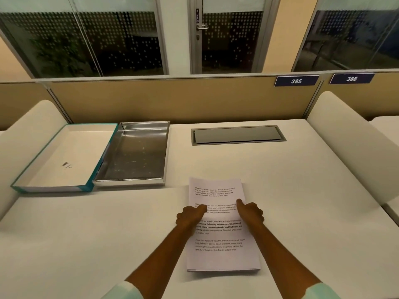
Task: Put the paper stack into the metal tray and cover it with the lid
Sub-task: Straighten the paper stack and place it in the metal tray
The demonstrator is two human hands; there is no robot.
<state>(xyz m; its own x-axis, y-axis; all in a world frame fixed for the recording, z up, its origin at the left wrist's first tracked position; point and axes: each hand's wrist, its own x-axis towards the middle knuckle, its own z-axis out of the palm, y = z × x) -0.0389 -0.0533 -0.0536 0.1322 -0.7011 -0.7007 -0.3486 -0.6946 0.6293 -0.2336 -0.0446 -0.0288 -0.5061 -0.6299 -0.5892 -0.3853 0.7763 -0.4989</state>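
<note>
A stack of printed white paper [220, 253] lies lengthwise at the centre of the desk. My left hand [190, 215] grips its left edge with the thumb on top. My right hand [251, 211] grips its right edge the same way. The near end of the stack looks slightly raised off the desk. An empty shiny metal tray [133, 156] sits at the back left. Touching the tray's left side lies the lid [58, 160], a teal-edged shallow box, upside down with its white inside showing.
The white desk [302, 190] has a grey cable hatch [237, 135] set into it at the back. A tan partition [172, 100] runs along the far edge, and padded dividers [349, 134] stand on both sides.
</note>
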